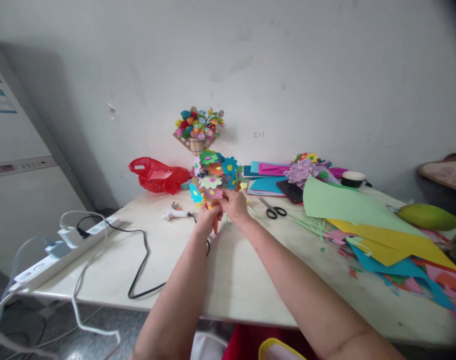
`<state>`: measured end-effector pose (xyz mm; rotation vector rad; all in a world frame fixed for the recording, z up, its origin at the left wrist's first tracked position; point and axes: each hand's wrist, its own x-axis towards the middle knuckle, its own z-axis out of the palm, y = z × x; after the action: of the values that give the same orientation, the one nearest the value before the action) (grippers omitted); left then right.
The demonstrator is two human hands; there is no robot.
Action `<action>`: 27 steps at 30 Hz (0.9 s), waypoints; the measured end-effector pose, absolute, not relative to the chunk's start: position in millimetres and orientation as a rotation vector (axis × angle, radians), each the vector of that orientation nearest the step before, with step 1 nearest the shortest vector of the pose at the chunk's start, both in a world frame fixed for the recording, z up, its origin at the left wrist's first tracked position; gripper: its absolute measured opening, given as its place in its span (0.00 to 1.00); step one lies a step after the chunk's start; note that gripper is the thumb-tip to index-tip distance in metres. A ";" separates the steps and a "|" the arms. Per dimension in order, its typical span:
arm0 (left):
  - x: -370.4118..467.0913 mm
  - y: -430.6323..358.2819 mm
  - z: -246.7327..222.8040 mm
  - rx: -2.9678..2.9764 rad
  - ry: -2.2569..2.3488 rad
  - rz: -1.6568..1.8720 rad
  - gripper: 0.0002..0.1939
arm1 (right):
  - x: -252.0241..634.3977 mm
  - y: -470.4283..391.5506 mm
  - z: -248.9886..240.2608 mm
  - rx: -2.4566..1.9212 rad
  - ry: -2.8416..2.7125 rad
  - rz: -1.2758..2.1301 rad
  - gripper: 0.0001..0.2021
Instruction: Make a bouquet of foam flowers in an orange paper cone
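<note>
Pale bench against white wall; both hands, left and right, clamped together on paper-flower bouquet, upright mid-bench, blooms kept clear of glue gun, scissors

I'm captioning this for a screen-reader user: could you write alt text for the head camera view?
Both hands, left hand and right hand, hold a bunch of colourful foam flowers above a white table. A glue gun and scissors lie nearby, with coloured foam sheets on the right and a power strip on the left.
</note>
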<state>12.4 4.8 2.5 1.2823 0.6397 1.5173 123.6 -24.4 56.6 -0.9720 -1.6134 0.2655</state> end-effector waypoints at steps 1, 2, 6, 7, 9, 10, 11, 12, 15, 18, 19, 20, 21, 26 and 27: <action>12.7 4.7 2.3 1.274 0.640 1.514 0.13 | 123.2 -24.7 57.3 -0.978 -1.605 0.266 0.11; 13.1 4.5 2.3 1.266 0.639 1.509 0.14 | 122.8 -24.8 57.6 -0.982 -1.596 0.271 0.11; 14.1 3.1 2.6 1.259 0.595 1.483 0.16 | 122.3 -21.9 54.7 -0.978 -1.563 0.298 0.08; 14.3 2.7 2.8 1.261 0.586 1.478 0.16 | 122.4 -20.7 53.4 -0.971 -1.545 0.309 0.08; 14.5 1.8 3.1 1.268 0.583 1.467 0.16 | 122.7 -18.3 50.9 -0.955 -1.501 0.335 0.08; 14.6 1.4 3.3 1.270 0.586 1.462 0.15 | 122.9 -17.5 49.9 -0.947 -1.485 0.348 0.09; 14.8 1.0 3.5 1.272 0.588 1.459 0.15 | 123.1 -16.9 49.2 -0.941 -1.476 0.361 0.11; 14.9 0.6 3.7 1.271 0.588 1.457 0.15 | 123.3 -16.5 48.6 -0.935 -1.474 0.373 0.12; 15.2 -0.8 4.7 1.263 0.587 1.448 0.16 | 123.2 -16.6 47.6 -0.912 -1.467 0.404 0.12; 15.1 -2.9 6.3 1.258 0.573 1.426 0.17 | 122.5 -17.5 46.9 -0.897 -1.447 0.433 0.12; 15.0 -3.9 6.9 1.259 0.563 1.414 0.17 | 122.3 -18.1 46.9 -0.893 -1.437 0.441 0.12; 15.0 -4.9 7.4 1.262 0.551 1.400 0.17 | 122.1 -18.9 47.0 -0.887 -1.426 0.447 0.12; 14.9 -5.8 7.9 1.263 0.542 1.385 0.17 | 122.0 -19.8 47.4 -0.878 -1.413 0.452 0.12; 14.6 -8.5 8.9 1.247 0.513 1.335 0.18 | 121.1 -25.9 50.6 -0.816 -1.363 0.484 0.13; 14.3 -8.6 8.8 1.245 0.509 1.329 0.19 | 120.9 -26.9 51.2 -0.810 -1.361 0.495 0.14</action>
<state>14.3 -8.6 8.8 1.2450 0.5094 1.3291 120.9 -26.9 51.2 -0.8104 -1.3605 0.4946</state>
